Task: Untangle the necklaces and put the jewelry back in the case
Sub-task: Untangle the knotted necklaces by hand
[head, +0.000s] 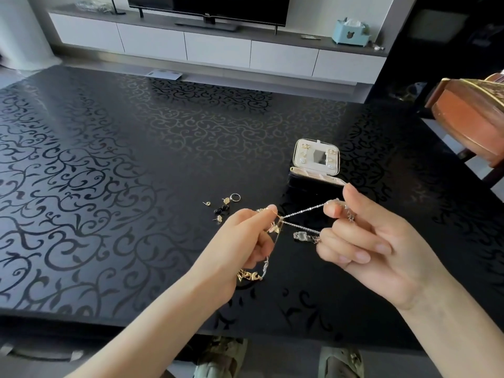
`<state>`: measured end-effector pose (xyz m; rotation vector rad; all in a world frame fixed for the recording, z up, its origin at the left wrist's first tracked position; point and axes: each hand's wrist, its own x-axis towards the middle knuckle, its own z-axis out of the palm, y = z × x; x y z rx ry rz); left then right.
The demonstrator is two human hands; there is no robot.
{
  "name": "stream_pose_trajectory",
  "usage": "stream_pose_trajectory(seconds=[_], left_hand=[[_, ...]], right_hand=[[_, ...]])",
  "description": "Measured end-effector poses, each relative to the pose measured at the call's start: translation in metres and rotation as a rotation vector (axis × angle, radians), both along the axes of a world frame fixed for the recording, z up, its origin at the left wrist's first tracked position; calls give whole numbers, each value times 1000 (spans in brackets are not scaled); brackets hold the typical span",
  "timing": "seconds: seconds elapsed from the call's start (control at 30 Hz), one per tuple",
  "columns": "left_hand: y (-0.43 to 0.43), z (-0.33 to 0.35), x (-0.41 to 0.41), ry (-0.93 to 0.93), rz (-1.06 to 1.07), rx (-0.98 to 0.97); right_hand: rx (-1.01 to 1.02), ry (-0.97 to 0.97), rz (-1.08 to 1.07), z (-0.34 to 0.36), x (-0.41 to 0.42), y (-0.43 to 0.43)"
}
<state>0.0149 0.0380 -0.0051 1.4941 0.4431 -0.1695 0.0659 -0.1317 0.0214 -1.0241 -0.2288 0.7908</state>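
L hand (pixel 246 238): fingers curled, pinching necklaces (pixel 302 211) over table (pixel 109 159).
R hand (pixel 365 236): palm up, thumb+index clamped on chain's other end.
Case (pixel 316 166): open, just behind R hand.

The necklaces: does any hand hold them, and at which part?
Both hands hold the necklaces. The left hand pinches them where the chains cross; the right hand pinches them further along the silver strands.

Black table (pixel 136 159) before me, glossy, scroll pattern across top. Jewelry case (pixel 316 170) stands right of centre, lid open and upright. Left of case, loose group lying flat: ring (pixel 235 197), gold earring (pixel 226 199) just beside it, small stud (pixel 207 203) farthest left, black piece (pixel 221 209), flat gold stud (pixel 219 218) nearest me.
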Motion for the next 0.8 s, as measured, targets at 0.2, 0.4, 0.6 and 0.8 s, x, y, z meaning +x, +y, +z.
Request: stream_pose_trajectory(seconds=[0.2, 0.4, 0.6, 0.8], left_hand=[[4, -2, 1, 50, -1, -28], [11, -9, 1, 41, -7, -66], [23, -12, 2, 104, 26, -155], [29, -15, 2, 135, 94, -106]], right_hand=[[45, 37, -54, 6, 1, -4], [324, 222, 213, -6, 10, -11], [276, 173, 197, -8, 16, -34], [263, 197, 179, -11, 15, -42]])
